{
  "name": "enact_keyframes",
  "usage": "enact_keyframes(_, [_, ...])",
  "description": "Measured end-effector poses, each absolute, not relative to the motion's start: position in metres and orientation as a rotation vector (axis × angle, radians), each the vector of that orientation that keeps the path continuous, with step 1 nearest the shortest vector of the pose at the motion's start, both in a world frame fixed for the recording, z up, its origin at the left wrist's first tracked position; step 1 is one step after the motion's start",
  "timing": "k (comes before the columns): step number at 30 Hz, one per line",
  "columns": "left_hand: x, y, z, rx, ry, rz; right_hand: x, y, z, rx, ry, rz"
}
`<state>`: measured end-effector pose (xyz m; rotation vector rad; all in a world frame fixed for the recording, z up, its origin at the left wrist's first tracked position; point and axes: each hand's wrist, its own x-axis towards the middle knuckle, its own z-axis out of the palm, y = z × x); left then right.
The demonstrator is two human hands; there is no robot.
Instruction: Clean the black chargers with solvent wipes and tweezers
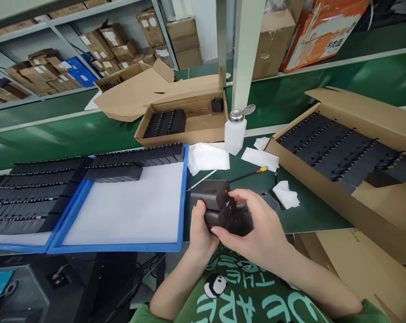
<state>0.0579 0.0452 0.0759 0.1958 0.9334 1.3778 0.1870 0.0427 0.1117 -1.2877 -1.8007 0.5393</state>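
Note:
Several black box-like plastic parts (208,194), stacked together, are held between my two hands above the bench's front edge. My left hand (201,229) grips them from the left and below, its thumb against the near side. On their right end, my right hand (258,222) has its thumb and fingers closed around the parts, where small orange details show. Its palm hides some of the lower part. Just behind the held parts lie a thin pen-like tool (202,180) and a black cable with a red and yellow end (248,174).
Rows of similar black parts fill the left blue tray (28,193); a second blue-rimmed tray (183,202) carries some at its back. Cardboard boxes with black parts stand behind (189,139) and at right (311,188). A white pump bottle (235,137) and white wipes (208,158) are nearby.

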Motion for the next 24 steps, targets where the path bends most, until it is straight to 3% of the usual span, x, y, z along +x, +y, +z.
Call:
enact_keyframes(9, [0.042,0.061,0.082,-0.027,0.94,1.442,0.242,0.048,0.12,-1.32,-1.595,0.466])
enact_keyframes(13, [0.035,0.062,0.089,-0.108,0.933,1.477,0.247,0.075,0.104,-1.435,-1.85,0.392])
enact_keyframes(19, [0.034,0.061,0.101,-0.176,0.907,1.492,0.206,0.089,0.083,-1.472,-2.168,0.641])
enact_keyframes(24, [0.033,0.064,0.106,-0.22,0.887,1.505,0.194,0.093,0.072,-1.44,-2.341,0.612])
